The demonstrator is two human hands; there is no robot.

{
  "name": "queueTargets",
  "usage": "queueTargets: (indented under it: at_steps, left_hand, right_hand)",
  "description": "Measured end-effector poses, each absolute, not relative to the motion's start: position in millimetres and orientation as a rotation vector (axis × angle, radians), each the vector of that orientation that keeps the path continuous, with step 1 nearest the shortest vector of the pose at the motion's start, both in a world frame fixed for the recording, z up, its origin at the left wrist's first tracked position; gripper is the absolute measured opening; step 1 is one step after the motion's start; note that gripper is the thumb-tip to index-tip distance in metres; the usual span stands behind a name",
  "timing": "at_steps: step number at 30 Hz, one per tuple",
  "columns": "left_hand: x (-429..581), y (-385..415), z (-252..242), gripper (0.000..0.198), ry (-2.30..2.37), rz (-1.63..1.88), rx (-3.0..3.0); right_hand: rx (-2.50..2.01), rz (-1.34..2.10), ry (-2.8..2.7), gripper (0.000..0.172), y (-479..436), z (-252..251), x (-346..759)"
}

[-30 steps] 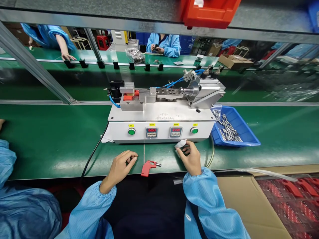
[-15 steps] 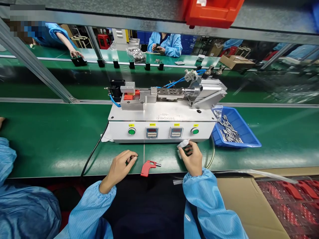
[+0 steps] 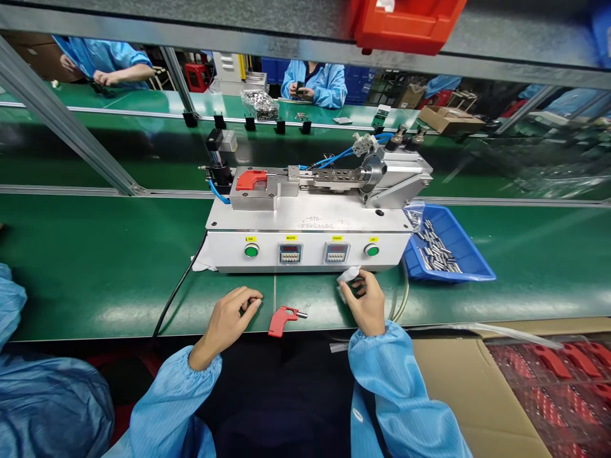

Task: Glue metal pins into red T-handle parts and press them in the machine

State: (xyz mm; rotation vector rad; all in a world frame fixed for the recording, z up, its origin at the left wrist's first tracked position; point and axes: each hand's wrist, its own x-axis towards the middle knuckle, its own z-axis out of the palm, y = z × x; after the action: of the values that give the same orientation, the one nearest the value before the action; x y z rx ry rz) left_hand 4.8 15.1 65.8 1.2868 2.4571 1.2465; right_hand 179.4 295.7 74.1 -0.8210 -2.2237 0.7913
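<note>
My left hand (image 3: pixel 233 316) lies on the green table, fingers loosely bent and thumb apart, with nothing in it. Between my hands is a red pistol-shaped handle (image 3: pixel 281 320) with a short metal pin pointing right. My right hand (image 3: pixel 366 302) pinches a crumpled white cloth (image 3: pixel 349 274) at the machine's front edge. The silver press machine (image 3: pixel 305 216) stands ahead of both hands, with two green buttons and two counters. Another red handle (image 3: pixel 251 180) sits in its left fixture, in line with a metal rod. The clamp block (image 3: pixel 229 141) is raised above that fixture.
A blue bin (image 3: pixel 449 254) of metal pins stands right of the machine. A black cable (image 3: pixel 179 286) runs down on the left. Clear trays of red handles (image 3: pixel 554 362) lie at lower right. An orange bin (image 3: pixel 408 25) hangs overhead. Co-workers sit across and at left.
The machine's clamp block has swung up off the left fixture, uncovering the red handle. Across the table, a co-worker's hand has drawn back from the row of black parts. My hands have stayed put.
</note>
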Motion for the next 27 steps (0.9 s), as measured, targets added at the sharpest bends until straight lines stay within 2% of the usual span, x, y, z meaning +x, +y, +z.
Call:
queueTargets:
  at_steps: [10,15,17,19,23,25,27]
  left_hand:
    - [4.0,14.5,64.1,0.033,2.450,1.264,1.280]
    - [3.6,15.3,66.8,0.030,2.456,1.258,1.288]
    - [2.7,16.0,67.8,0.028,2.460,1.258,1.298]
    - [1.3,16.9,68.6,0.026,2.460,1.262,1.305]
    - [-1.4,17.6,70.4,0.023,2.446,1.259,1.306]
    - [-1.1,16.6,71.8,0.023,2.444,1.253,1.296]
    - [1.4,14.9,73.3,0.022,2.449,1.232,1.282]
  right_hand:
    - [-0.789,0.812,-2.246,0.037,295.5,75.8,178.7]
    - [-0.818,0.719,-2.039,0.060,291.5,74.1,180.3]
    - [-0.818,0.621,-1.904,0.063,286.9,75.6,182.5]
    - [-0.777,0.555,-1.859,0.053,279.5,80.8,184.7]
    - [-0.549,0.552,-2.162,0.018,255.0,98.2,185.5]
    - [-0.370,0.651,-2.375,0.014,240.0,103.4,182.3]
    - [-0.227,0.753,-2.523,0.019,226.6,102.5,176.9]
